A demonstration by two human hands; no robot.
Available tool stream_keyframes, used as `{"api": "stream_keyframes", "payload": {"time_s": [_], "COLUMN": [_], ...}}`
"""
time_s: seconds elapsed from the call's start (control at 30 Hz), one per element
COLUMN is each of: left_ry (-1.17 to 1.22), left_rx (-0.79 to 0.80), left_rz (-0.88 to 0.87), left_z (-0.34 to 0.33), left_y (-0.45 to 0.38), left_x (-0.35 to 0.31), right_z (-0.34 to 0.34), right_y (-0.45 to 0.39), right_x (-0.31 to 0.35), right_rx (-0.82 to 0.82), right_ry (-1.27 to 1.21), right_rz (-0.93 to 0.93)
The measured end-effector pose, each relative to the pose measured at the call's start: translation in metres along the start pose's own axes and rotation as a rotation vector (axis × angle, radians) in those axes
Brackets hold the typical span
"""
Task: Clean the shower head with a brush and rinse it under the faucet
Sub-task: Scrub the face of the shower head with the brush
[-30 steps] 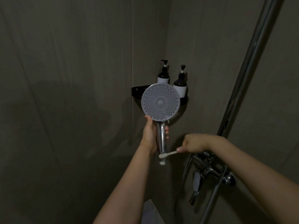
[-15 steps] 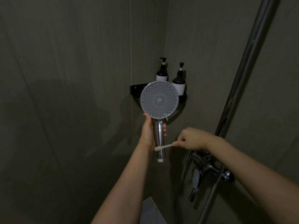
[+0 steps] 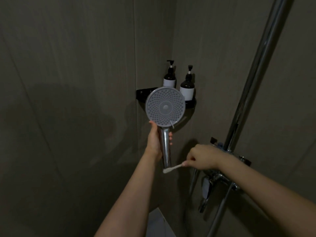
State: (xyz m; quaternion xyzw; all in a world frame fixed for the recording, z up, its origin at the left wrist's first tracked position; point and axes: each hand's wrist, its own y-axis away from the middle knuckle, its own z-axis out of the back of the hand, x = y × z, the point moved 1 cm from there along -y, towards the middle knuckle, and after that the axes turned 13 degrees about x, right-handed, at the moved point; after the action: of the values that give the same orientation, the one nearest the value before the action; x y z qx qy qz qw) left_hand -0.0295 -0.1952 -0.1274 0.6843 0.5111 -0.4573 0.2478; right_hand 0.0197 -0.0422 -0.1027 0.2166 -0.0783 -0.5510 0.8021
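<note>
The left hand (image 3: 154, 142) is wrapped around the chrome handle of the shower head (image 3: 165, 106), thumb on the near side and fingertips showing past the far edge of the handle. It holds the shower head upright in front of the shower's corner, with the round grey spray face turned toward the camera and the handle pointing down.

The right hand (image 3: 201, 157) is curled into a loose fist, pinching the end of a white brush (image 3: 172, 168) that looks like a toothbrush. The brush reaches leftward and slightly downward from the fingers, and its bristled head sits right at the bottom tip of the shower head's handle, touching it or very nearly so.

Behind the spray face, a black corner shelf (image 3: 142, 92) carries two dark pump bottles (image 3: 187, 86) with white labels. Below and behind the right forearm, the chrome faucet (image 3: 213, 178) is mounted on the wall, and a chrome riser pipe (image 3: 253, 79) runs up from it at a slant. The walls are dim grey tile.
</note>
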Motion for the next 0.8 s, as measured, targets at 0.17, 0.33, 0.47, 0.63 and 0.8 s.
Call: {"api": "stream_keyframes", "payload": {"time_s": [0.17,0.33,0.47,0.63,0.8], "left_ry": [0.002,0.061,0.082,0.141,0.126], "left_rx": [-0.014,-0.029,-0.032,-0.003,0.033], "left_rz": [0.016,0.008,0.002,-0.018,-0.029], "left_z": [0.002,0.001,0.003,-0.005,-0.005], "left_y": [-0.001,-0.004,-0.004,-0.006,-0.008], "left_x": [0.000,0.002,0.002,0.004,0.005], "right_z": [-0.003,-0.013,-0.009,0.011,0.049], "right_y": [0.004,0.000,0.008,-0.001,-0.001], "right_x": [-0.013,-0.003,-0.023,-0.014,-0.015], "right_rx": [-0.009,-0.039,-0.107,-0.347,-0.510], "right_ry": [0.046,-0.017,-0.217,-0.365,-0.429], "right_rz": [-0.076,-0.010,-0.037,-0.051,-0.065]}}
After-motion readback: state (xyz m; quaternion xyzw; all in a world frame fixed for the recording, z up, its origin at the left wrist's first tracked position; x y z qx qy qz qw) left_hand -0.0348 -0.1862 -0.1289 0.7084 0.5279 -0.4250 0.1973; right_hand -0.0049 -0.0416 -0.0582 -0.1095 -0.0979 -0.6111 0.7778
